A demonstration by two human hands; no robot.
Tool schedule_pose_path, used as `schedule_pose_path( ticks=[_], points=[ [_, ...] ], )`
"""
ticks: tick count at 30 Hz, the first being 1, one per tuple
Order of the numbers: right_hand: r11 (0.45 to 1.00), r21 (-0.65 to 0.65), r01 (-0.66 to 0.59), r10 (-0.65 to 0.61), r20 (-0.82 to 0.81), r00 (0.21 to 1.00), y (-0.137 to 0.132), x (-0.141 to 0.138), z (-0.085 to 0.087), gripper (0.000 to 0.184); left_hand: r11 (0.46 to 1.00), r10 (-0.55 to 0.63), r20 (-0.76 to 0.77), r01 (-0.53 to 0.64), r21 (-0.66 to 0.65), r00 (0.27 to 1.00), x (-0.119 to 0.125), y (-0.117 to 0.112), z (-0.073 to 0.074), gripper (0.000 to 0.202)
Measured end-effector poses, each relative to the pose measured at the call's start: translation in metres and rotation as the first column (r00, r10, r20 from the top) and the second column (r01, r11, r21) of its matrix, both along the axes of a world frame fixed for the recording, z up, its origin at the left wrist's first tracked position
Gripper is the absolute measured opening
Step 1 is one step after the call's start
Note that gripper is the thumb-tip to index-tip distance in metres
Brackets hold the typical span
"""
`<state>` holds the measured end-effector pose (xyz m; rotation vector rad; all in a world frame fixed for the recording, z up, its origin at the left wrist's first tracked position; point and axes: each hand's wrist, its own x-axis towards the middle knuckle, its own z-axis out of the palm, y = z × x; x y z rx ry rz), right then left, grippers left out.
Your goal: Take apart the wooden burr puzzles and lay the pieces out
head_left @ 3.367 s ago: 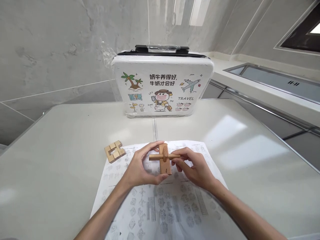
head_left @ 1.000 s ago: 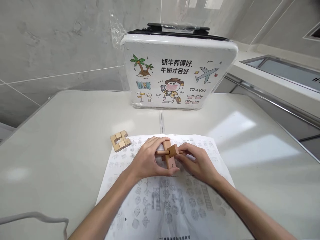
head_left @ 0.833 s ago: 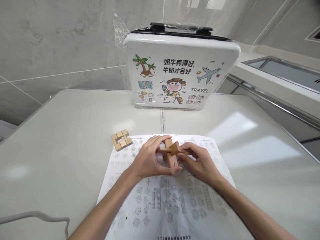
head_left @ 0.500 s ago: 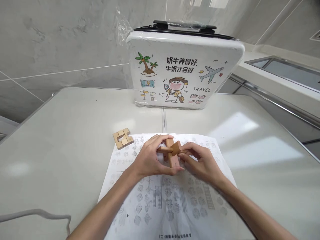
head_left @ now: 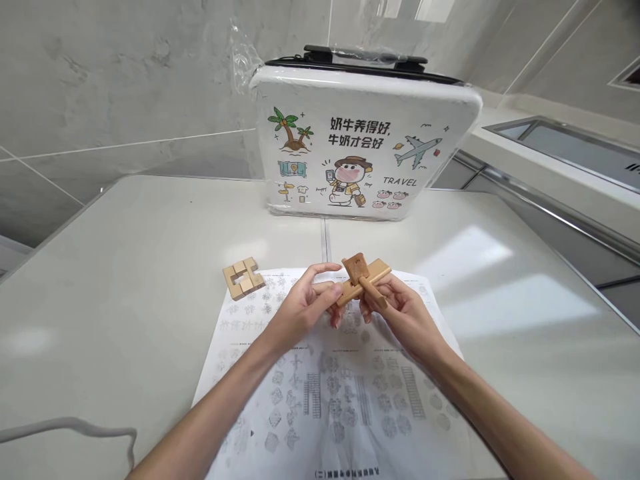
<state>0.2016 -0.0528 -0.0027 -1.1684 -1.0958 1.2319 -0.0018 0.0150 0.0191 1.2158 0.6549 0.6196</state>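
Note:
Between both hands, above the printed sheet, is a wooden interlocking puzzle (head_left: 364, 280) made of crossed brown bars. My left hand (head_left: 311, 298) pinches the left end of its long bar between thumb and fingers, with the index finger stretched out above. At the other side, my right hand (head_left: 395, 300) has its fingers closed around the puzzle's right part, some of them hidden underneath. One block with a small mark on its face stands up from the middle, and a rounded bar slants down toward my right hand.
Below the hands lies a white instruction sheet (head_left: 320, 413) with printed diagrams. A pale wooden block shape (head_left: 244, 288) with a central hole rests at its upper left corner. A plastic-wrapped white case (head_left: 320, 93) stands behind. A grey cable (head_left: 75, 424) runs along the table at left.
The puzzle has been turned: its long bar now slants up to the right instead of pointing away from me. My right hand has moved under its right end, and my left grip has narrowed.

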Motion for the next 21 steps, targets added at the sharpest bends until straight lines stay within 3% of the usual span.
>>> schedule_pose_path(
  ticks=[6, 14, 21],
  points=[
    [0.999, 0.031, -0.006, 0.004, 0.074, 0.997, -0.003, -0.004, 0.007, 0.029, 0.988, -0.014, 0.095, 0.028, -0.151, 0.995, -0.001, 0.003, -0.009, 0.054],
    [0.999, 0.039, 0.025, -0.03, 0.125, 0.992, -0.006, -0.006, 0.008, 0.034, 0.974, -0.011, 0.128, 0.039, -0.222, 0.992, -0.001, 0.003, -0.003, 0.056],
    [0.998, 0.054, 0.013, -0.017, 0.079, 0.997, -0.004, -0.008, 0.009, 0.034, 0.952, 0.057, 0.186, 0.003, -0.307, 0.981, 0.001, 0.001, -0.012, 0.057]
  ],
)
